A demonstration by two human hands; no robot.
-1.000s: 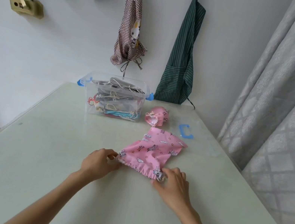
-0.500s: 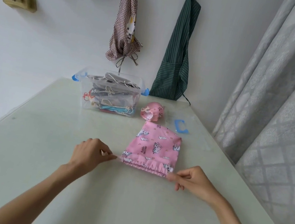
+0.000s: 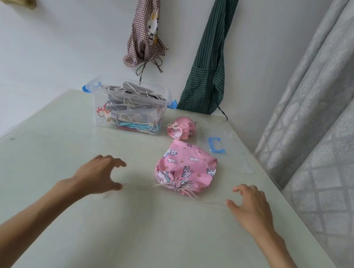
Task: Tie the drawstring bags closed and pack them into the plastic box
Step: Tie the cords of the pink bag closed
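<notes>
A pink unicorn-print drawstring bag (image 3: 185, 166) lies on the table, its mouth gathered tight at the near end. Its thin cream drawstrings (image 3: 138, 189) stretch out left and right along the tabletop. My left hand (image 3: 99, 174) hovers with spread fingers at the left string's end, thumb tip beside it. My right hand (image 3: 249, 205) is likewise spread at the right string's end. Neither hand pinches the string. A smaller pink bag (image 3: 181, 127), tied, sits next to the clear plastic box (image 3: 164, 98), which holds several tied bags.
The box's clear lid with a blue clip (image 3: 216, 144) lies at the right of the pale green table (image 3: 52, 135). Two aprons (image 3: 208, 68) hang on the wall behind. A grey curtain (image 3: 340, 115) runs along the table's right edge.
Both hands pulled the strings outward, drawing the bag's mouth from a wide ruffled edge into a tight bunch. The fingers then opened off the strings.
</notes>
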